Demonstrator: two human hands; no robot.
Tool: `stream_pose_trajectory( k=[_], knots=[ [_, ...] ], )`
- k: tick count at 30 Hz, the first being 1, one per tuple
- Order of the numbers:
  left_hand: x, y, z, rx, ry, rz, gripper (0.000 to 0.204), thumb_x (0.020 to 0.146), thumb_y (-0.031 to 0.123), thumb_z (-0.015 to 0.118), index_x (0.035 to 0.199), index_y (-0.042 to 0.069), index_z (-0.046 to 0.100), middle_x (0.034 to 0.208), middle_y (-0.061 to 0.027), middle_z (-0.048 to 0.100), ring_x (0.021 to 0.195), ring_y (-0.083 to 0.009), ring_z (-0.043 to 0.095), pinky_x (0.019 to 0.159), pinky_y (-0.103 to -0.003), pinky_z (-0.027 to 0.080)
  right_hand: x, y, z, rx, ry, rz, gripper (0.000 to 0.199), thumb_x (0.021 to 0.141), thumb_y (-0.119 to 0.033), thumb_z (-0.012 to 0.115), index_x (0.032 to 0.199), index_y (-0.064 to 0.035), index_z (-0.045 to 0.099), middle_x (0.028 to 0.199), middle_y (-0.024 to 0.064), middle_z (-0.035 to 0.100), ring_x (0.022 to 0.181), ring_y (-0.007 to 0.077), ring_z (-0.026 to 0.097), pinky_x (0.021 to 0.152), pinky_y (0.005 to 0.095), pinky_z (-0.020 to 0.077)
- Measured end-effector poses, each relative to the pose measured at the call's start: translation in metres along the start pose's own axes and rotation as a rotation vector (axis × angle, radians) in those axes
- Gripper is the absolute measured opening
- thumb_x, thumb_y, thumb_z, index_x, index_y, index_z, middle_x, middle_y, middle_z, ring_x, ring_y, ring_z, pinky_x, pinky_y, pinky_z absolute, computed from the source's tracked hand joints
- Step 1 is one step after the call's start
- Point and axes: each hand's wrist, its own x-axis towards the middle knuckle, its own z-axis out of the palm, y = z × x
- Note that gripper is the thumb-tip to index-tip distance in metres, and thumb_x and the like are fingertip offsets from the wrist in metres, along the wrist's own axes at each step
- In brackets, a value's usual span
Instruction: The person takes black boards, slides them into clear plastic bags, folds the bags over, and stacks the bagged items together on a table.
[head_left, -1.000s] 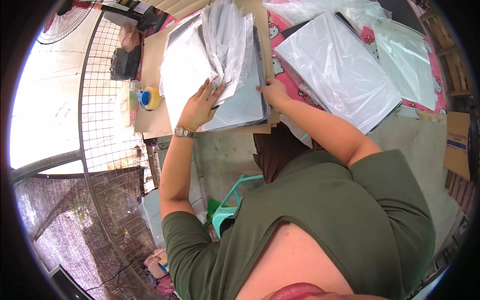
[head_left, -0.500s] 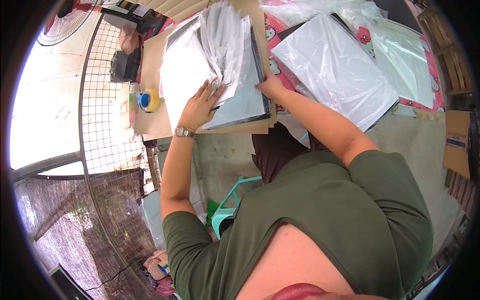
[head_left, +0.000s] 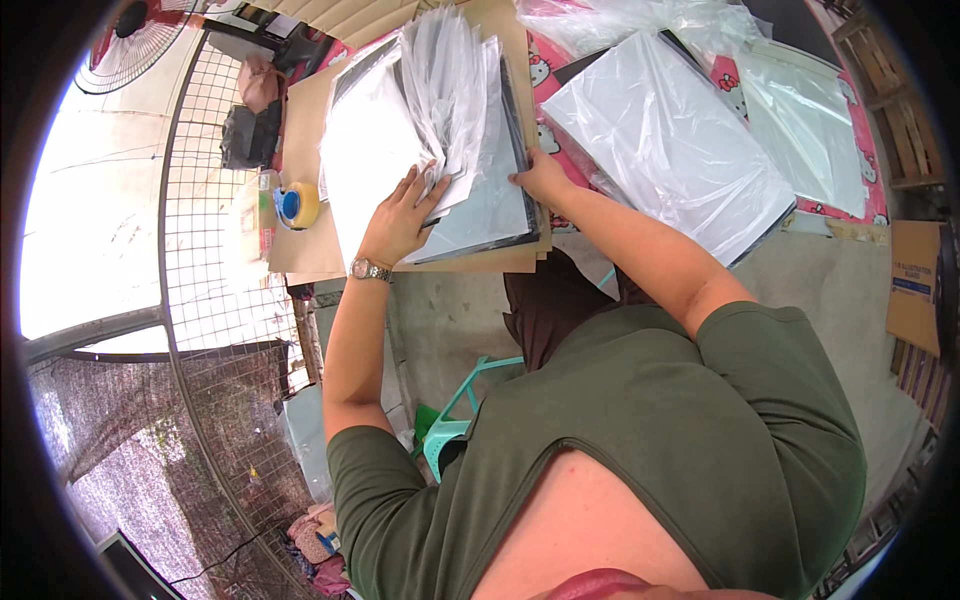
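Observation:
My left hand lies with fingers spread on a fanned pile of white sheets and clear plastic sleeves. Beneath this pile is a plastic-covered board with a black edge. My right hand pinches the right edge of that board, thumb on top; its other fingers are partly hidden at the side. Large brown cardboard sheets lie under everything. A watch is on my left wrist.
A yellow tape roll sits left of the pile. Plastic-wrapped white sheets and clear plastic cover the pink patterned tabletop on the right. A wire grid borders the left side. Below stands a turquoise stool.
The left fingers have shifted slightly, and the sheets' loose corners beside them sit a little differently. My right hand stays at the board's edge.

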Motion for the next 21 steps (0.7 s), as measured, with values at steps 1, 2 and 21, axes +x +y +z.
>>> stream_pose_trajectory(
  k=[1, 2, 21],
  knots=[
    [0.0002, -0.0001, -0.0005, 0.001, -0.004, -0.002, 0.080, 0.061, 0.005, 0.066, 0.134, 0.022, 0.039, 0.139, -0.0063, 0.036, 0.124, -0.0306, 0.041, 0.090, -0.036, 0.049, 0.0002, -0.0001, -0.0003, -0.001, -0.004, 0.003, 0.055, 0.071, -0.013, 0.070, 0.118, 0.0042, 0.048, 0.110, 0.0231, 0.058, 0.104, 0.0334, 0.056, 0.087, 0.0364, 0.0448],
    [-0.0002, -0.0002, -0.0007, 0.002, -0.009, -0.005, 0.080, 0.061, 0.005, 0.066, 0.134, 0.022, 0.039, 0.139, -0.0063, 0.036, 0.124, -0.0307, 0.041, 0.090, -0.036, 0.049, 0.0001, -0.0005, -0.0002, 0.000, -0.008, 0.007, 0.055, 0.071, -0.013, 0.070, 0.118, 0.0042, 0.048, 0.111, 0.0231, 0.057, 0.104, 0.0333, 0.056, 0.088, 0.0363, 0.0448],
    [-0.0064, 0.0002, 0.0058, -0.006, -0.023, -0.008, 0.081, 0.060, 0.005, 0.068, 0.134, 0.022, 0.040, 0.138, -0.0072, 0.036, 0.127, -0.0304, 0.036, 0.095, -0.037, 0.044, 0.0032, 0.0039, -0.0007, 0.039, -0.033, -0.007, 0.060, 0.072, -0.011, 0.068, 0.123, 0.0057, 0.043, 0.113, 0.0241, 0.056, 0.106, 0.0321, 0.056, 0.089, 0.0347, 0.0440]
  ],
)
